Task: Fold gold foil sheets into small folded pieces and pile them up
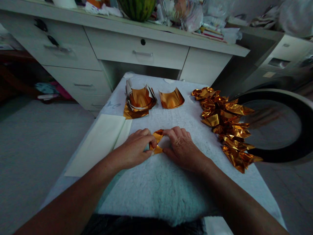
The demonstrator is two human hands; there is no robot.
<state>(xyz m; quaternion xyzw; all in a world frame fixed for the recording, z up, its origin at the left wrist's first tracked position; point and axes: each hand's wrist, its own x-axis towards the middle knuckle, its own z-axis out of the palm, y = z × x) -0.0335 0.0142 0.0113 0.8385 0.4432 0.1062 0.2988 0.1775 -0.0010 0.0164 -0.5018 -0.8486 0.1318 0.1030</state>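
Between my two hands, just above or on the cloth-covered table, is a small piece of gold foil paper (158, 149), partly folded. My left hand (140, 145) pinches its left side between thumb and fingers. At its right edge, my right hand (179, 145) grips the corners with thumb and index finger. Beyond the hands lies a stack of curled gold foil sheets (140, 98), with pale backs showing. Beside the stack rests a single curled gold foil sheet (171, 98). To the right is a heap of folded gold foil pieces (231, 125).
White paper sheets (97, 143) lie along the table's left side. Behind stands a white desk with drawers (141, 54), topped by a watermelon (137, 8) and plastic bags. An open washing machine door (274, 125) juts close to the table's right edge.
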